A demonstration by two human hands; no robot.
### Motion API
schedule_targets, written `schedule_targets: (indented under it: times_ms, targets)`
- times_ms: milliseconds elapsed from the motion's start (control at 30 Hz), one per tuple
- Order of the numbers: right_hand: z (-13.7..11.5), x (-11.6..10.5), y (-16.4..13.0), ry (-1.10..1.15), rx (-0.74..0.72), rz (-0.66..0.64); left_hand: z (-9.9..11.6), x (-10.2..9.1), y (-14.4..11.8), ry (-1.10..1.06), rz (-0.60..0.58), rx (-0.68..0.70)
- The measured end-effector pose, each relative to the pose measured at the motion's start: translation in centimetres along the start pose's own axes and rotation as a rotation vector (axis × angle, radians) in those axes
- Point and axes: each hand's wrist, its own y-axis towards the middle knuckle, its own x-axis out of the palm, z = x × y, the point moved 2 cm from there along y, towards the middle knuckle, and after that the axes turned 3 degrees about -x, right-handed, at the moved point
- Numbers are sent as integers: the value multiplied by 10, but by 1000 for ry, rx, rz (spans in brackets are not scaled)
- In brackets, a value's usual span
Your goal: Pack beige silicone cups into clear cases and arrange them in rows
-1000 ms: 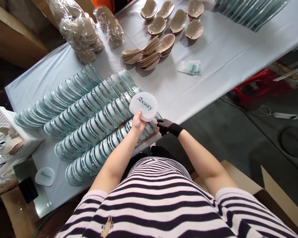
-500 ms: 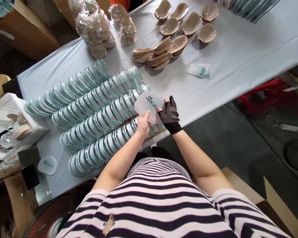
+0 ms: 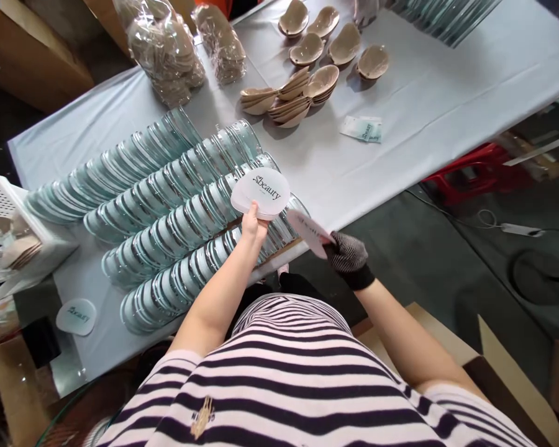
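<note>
The left hand (image 3: 253,225) pinches a round white case (image 3: 261,193) (printed "beauty") over the rows of clear cases (image 3: 168,211) on the bench (image 3: 423,112). The gloved right hand (image 3: 349,256), fingers closed, grips what looks like a pale lid (image 3: 307,231) beside the bench edge.

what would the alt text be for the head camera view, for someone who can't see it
Seen from above, a person in a striped top holds a round white lid printed "beauty" in the bare left hand and a second white piece in the gloved right hand. Below lie rows of clear round cases on a pale blue table, with beige cups farther back.
</note>
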Motion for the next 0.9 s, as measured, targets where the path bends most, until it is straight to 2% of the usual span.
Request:
schedule_targets:
  times_ms: [67,133,267,400,500,567,733,900]
  targets:
    - [-3,9,-24,-38,-90,-159,0,-2,4,-29,2,-15]
    - [-15,23,-28,-97,-118,-267,-1,-4,6,-44,-17,-24]
    - [-44,43,10,-226,-57,-455,-3,-6,6,-32,-41,-21]
    - [-52,37,37,-279,19,-600,-4,-7,5,-32,-32,-24]
    - [-51,32,40,-300,0,-635,-3,-7,5,-46,-30,-49]
    - [-55,37,43,-286,-3,-619,-2,-7,4,-52,-29,-61]
    - [-67,69,56,-188,-11,-557,-2,-7,3,-56,-21,-77]
    - [-55,92,47,-126,19,-595,-2,-10,4,-54,-25,-82]
